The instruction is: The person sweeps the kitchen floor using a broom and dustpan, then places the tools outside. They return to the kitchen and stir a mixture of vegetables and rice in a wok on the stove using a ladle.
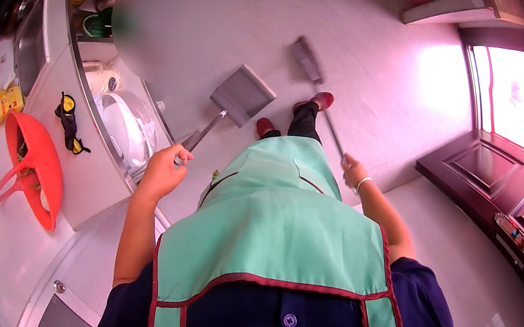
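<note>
Standing in a green apron (281, 215) trimmed in dark red over a dark blue garment, the person looks down past it at a pale tiled floor (245, 15). Close at the left, the left hand (164, 170) is curled tight round the top of a long grey handle, and the grey dustpan (243, 94) at its far end rests flat on the floor ahead of the feet. At the right, the right hand (354, 173), a thin band at its wrist, is shut round a slim stick whose grey broom (307, 58) head lies farther out on the floor, beyond the red shoes (323, 99) and just right of the pan. On the white counter (56, 150) at the left sit a red plastic basket (33, 167), a yellow packet (5, 103) near the far edge and a black and yellow object (69, 122) between them and the round white sink (126, 127). Farther back a shelf holds a yellow thing and a green bowl (96, 25). A dark wooden door (514, 192) stands at the right
</note>
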{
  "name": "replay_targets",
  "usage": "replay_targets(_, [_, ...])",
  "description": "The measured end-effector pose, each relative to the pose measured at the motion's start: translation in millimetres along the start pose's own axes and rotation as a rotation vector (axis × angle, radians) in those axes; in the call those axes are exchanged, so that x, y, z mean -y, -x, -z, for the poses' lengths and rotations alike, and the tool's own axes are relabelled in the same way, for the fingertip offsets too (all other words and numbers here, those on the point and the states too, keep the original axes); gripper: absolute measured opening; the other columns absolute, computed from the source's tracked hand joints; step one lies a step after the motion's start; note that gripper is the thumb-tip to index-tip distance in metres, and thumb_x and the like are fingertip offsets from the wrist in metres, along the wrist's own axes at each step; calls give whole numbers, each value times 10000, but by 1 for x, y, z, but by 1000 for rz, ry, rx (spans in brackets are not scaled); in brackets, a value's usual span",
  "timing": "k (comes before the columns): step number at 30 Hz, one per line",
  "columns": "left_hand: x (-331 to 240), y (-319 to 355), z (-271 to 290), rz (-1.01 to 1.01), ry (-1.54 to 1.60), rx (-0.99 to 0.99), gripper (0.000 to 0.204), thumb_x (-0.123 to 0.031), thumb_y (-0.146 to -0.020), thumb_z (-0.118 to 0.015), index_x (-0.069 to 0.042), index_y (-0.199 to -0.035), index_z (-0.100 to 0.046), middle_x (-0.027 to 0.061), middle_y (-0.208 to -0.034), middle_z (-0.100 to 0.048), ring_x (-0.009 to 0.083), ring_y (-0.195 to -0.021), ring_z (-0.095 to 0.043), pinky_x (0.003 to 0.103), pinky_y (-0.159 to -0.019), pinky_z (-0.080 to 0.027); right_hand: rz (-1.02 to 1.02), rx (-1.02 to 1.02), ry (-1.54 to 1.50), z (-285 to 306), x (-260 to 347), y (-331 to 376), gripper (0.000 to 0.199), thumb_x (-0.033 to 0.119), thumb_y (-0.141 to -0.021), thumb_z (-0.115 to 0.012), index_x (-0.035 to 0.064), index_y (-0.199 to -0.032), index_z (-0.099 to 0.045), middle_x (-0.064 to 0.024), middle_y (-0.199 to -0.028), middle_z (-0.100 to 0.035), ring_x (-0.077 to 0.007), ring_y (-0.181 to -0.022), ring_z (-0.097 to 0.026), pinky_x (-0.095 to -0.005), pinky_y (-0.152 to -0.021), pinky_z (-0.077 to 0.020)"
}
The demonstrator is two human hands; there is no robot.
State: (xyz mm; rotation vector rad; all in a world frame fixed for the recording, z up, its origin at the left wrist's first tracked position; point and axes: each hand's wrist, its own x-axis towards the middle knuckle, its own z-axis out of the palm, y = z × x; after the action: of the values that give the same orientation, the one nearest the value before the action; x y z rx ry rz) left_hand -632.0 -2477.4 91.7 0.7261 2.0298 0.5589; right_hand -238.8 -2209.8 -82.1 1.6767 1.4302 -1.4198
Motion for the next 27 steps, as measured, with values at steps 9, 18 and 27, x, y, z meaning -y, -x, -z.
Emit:
replay_targets(9, [23, 24, -12, -8, 57, -185, 111, -7, -700, -535, -36, -771, -453, 104, -903, -665, 279, -847, -620, 336, -744, -460, 260, 97, 320, 64, 52, 79, 358, 264, -891, -524, 187, -1240, -548, -33, -642, -531, -114, -528, -491, -278, -528, -449])
replay_targets(18, [17, 74, -50, 370, 448, -498, 87, 24, -731, -518, -23, -766, -454, 112, -900, -666, 211, -734, -614, 289, -673, -463, 446, -131, 50, 75, 293, -121, 370, 282, -902, -504, 122, -1235, -514, -35, -549, -511, -121, -413, -474, -277, -374, -386])
replay_targets(27, [-50, 72, -97, 808, 789, -692, 160, 118, -716, -463, -33, -753, -425, 84, -914, -654, 93, -476, -479, 243, -404, -392, 475, 4, 452, -39, 604, -273, 215, 272, -911, -403, 130, -939, -563, -53, -544, -505, -160, -398, -481, -300, -350, -374])
